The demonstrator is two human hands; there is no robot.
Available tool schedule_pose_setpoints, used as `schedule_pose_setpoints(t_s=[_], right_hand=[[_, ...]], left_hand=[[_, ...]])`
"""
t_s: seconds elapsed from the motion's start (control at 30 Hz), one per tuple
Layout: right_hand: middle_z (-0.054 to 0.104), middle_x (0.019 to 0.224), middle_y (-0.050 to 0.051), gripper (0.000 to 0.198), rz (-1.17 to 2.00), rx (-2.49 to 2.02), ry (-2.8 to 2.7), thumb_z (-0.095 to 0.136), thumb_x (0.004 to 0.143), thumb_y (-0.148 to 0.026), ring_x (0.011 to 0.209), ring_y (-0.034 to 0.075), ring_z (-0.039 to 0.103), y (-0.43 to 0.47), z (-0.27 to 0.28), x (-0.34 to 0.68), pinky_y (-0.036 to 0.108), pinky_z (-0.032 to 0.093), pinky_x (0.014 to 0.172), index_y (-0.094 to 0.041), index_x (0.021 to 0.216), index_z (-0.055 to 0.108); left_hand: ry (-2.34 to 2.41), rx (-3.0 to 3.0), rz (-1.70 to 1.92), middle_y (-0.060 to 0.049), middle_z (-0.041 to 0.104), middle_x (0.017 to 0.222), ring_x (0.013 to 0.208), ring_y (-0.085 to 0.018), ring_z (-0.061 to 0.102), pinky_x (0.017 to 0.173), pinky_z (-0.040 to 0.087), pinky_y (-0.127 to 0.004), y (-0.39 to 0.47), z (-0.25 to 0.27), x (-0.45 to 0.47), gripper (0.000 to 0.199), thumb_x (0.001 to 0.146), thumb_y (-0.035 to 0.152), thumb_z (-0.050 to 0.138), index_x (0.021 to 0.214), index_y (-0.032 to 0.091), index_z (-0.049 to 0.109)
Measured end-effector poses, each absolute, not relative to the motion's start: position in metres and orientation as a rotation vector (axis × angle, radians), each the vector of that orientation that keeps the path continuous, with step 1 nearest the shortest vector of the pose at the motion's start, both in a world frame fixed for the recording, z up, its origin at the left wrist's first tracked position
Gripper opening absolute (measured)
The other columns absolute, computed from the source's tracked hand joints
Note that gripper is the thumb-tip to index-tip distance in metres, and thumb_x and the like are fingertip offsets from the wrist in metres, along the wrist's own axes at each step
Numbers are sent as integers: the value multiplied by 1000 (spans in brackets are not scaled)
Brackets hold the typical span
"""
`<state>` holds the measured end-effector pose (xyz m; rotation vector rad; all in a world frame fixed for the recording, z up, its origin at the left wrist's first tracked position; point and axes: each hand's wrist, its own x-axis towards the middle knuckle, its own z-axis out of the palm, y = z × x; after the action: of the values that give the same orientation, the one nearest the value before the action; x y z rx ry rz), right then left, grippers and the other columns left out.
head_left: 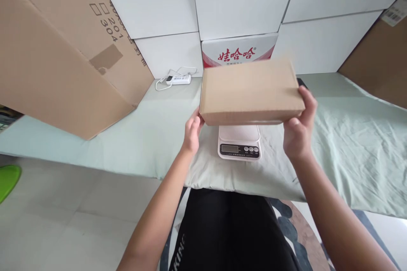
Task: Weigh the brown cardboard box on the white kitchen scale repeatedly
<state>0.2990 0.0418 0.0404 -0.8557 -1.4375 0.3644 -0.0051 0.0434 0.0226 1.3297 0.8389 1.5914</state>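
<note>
A brown cardboard box (249,89) is held up between my two hands, tilted slightly, its right end a little blurred. My left hand (192,130) grips its lower left corner; the fingertips are hidden behind and under it. On the right end, my right hand (300,125) has its thumb at the front edge and its fingers round the side. Beneath the box sits a white digital kitchen scale (240,148) with a grey display and several round buttons. The box hides the back of the scale's platform, and I cannot see contact between the two.
A pale green cloth (140,148) covers the table. White boxes (235,0) form a wall behind, with a red-printed carton (237,51) at their base. A white power strip (179,79) with a cable lies back left. Large cardboard boxes flank both sides (73,51).
</note>
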Motion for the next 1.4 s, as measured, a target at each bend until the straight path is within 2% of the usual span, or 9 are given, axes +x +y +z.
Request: schedule_pose_setpoints(t_s=[0.07,0.13,0.23,0.37,0.47,0.67,1.17,1.27,1.4], right_hand=[[55,169,4,89,311,-836,-1469,62,84,-88,161,50,50,66,58,299,75,50,130,-49,164,46],[51,172,5,90,236,-842,-1472,60,87,-86,165,47,45,99,63,297,70,42,137,-45,165,44],[48,173,10,90,231,-792,-1421,62,87,-81,166,44,43,149,40,295,70,31,143,-35,163,44],[48,172,11,95,366,-913,-1385,59,86,-83,164,43,48,185,-16,300,75,36,138,-35,165,39],[47,174,11,93,435,-914,-1407,61,88,-79,165,42,48,192,-38,305,74,37,139,-35,166,38],[48,176,10,89,420,-920,-1414,62,92,-76,166,39,46,200,-41,309,71,34,141,-35,167,40],[47,180,11,100,449,-959,-1360,67,87,-78,168,39,45,204,-42,304,70,37,141,-31,171,38],[49,178,11,101,453,-954,-1357,65,89,-77,167,40,48,203,-45,307,70,39,139,-32,174,34],[66,158,11,90,388,-936,-1397,53,99,-70,148,41,67,197,-49,313,74,55,123,-41,178,24]], left_hand=[[825,1362,1599,-11,79,149,160,-35,62,129,57,-50,69,35,-5,77,95,88,55,145,32,73],[826,1384,1563,-12,79,149,164,-36,58,131,54,-51,100,41,-2,84,93,93,54,147,31,70],[861,1341,1496,-13,75,156,167,-38,54,135,50,-55,143,31,7,88,90,94,57,147,28,71],[921,1296,1476,-11,70,165,170,-35,50,139,46,-50,169,-1,14,87,90,91,61,147,27,70],[952,1237,1429,-11,68,168,168,-33,53,136,49,-45,170,-13,13,82,97,84,56,151,24,67],[966,1181,1411,-9,71,165,165,-32,57,135,51,-45,168,-12,14,66,107,68,51,150,22,68],[949,1248,1408,-10,73,162,167,-34,55,142,43,-51,165,-14,13,74,102,79,54,147,22,69],[1000,1280,1405,-10,66,170,171,-33,49,145,38,-51,166,-13,9,77,101,78,55,151,22,67],[1156,1277,1430,-9,46,186,178,-30,36,147,32,-46,162,-10,-1,85,100,77,56,165,21,56]])
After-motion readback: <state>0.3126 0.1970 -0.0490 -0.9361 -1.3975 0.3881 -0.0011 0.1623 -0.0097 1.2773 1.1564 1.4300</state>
